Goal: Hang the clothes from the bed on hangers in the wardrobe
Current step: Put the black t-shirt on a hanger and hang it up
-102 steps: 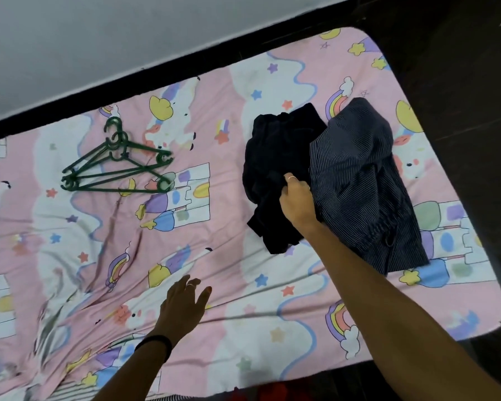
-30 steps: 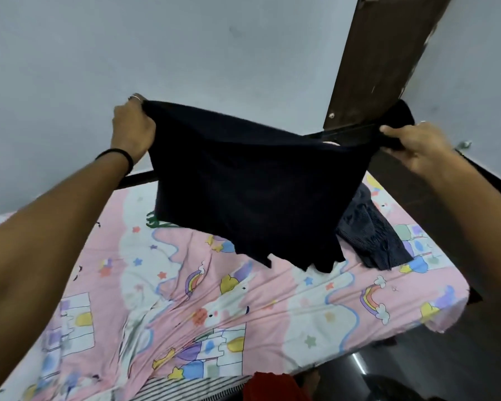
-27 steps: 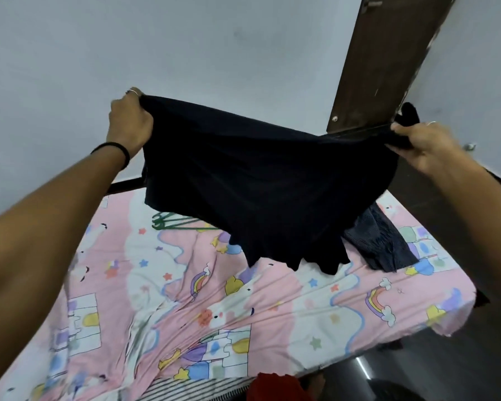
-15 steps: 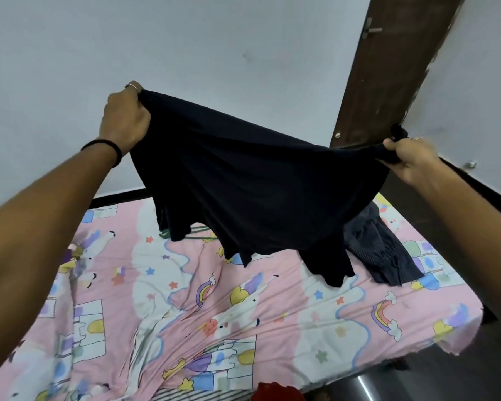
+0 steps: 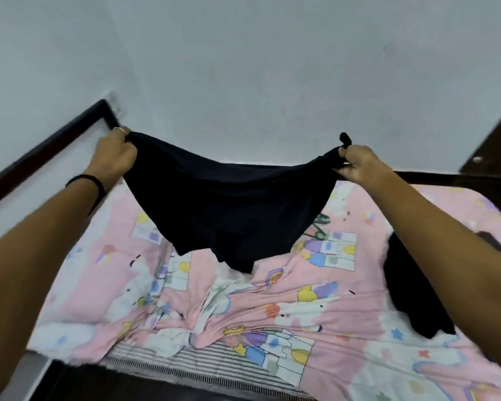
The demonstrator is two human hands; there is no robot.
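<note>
A black garment (image 5: 229, 206) hangs spread in the air above the bed (image 5: 287, 314). My left hand (image 5: 115, 153) grips its left top corner and my right hand (image 5: 359, 163) grips its right top corner, so the cloth sags between them. A second dark garment (image 5: 411, 287) lies on the sheet at the right, partly behind my right forearm. Green hangers (image 5: 318, 227) show just past the lower right edge of the held garment, mostly hidden by it.
The bed has a pink cartoon-print sheet, rumpled in the middle, with striped mattress showing at the near edge (image 5: 203, 363). A pale wall (image 5: 243, 82) rises behind the bed. A dark wooden door (image 5: 495, 146) stands at the far right.
The view has swung left and down, so the door has slid to the right edge. Both hands have lowered the garment closer to the bed while keeping hold of its corners.
</note>
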